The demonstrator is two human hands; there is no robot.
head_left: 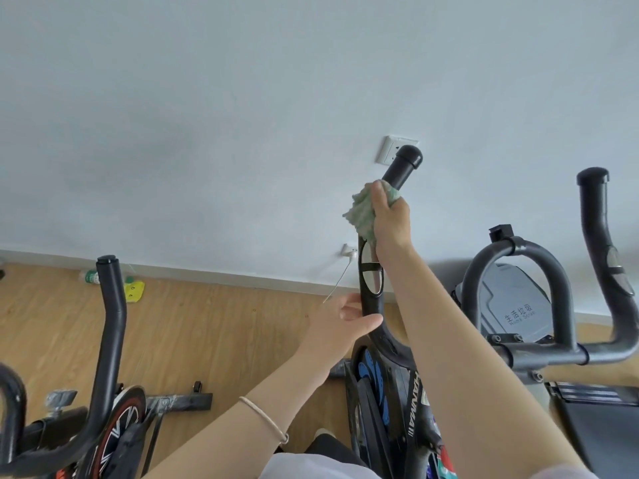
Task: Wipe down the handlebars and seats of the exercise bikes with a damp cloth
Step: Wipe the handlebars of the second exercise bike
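Observation:
A black handlebar (403, 171) of the middle exercise bike rises toward the wall, ending in a rounded cap. My right hand (390, 219) grips a green-and-white cloth (361, 214) wrapped around the bar just below the cap. Lower down, my left hand (345, 321) holds the same bar under its oval metal sensor plate (371, 276), thumb across the front. The bike's seat is not in view.
Another bike's dark handlebar (110, 326) and red-rimmed flywheel (117, 430) stand at left. At right is a grey handlebar (598, 257) with a console (515, 305). A wall socket (392, 150), a plugged cable (340, 274) and a bottle (90, 276) sit along the wall.

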